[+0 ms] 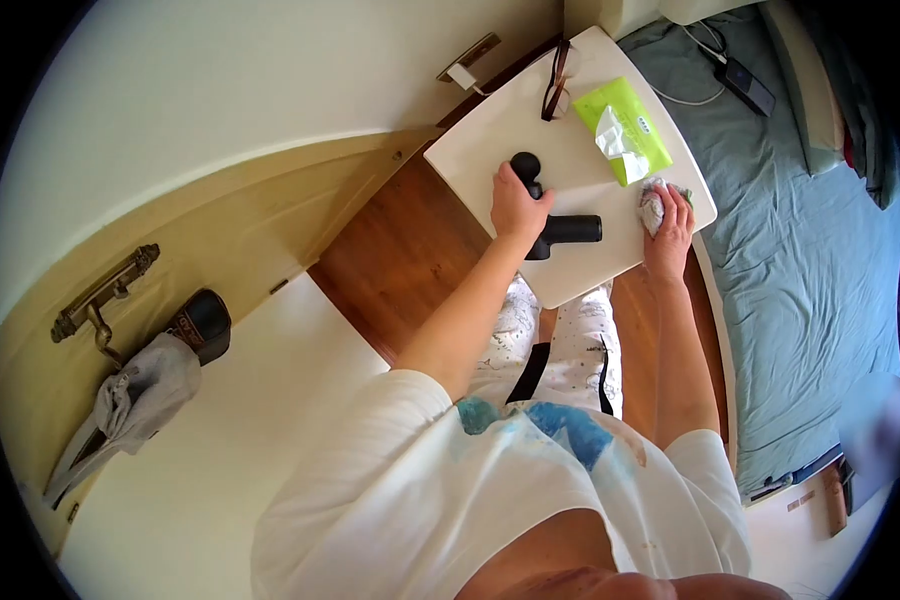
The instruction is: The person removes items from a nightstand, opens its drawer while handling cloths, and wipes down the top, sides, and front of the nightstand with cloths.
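Note:
A black massage gun lies on a small white table, its round ball head pointing away from me and its handle to the right. My left hand is closed around its upper part, just below the ball head. At the table's right edge, my right hand is closed on a crumpled grey-white cloth with a bit of green, pressed against the tabletop. Just beyond that hand sits a green tissue pack with a white tissue sticking out.
Brown-framed glasses lie at the table's far end. A white charger is plugged into the wall. To the right, a bed with blue-grey bedding holds a phone on a cable. A cap and grey cloth hang from the door handle.

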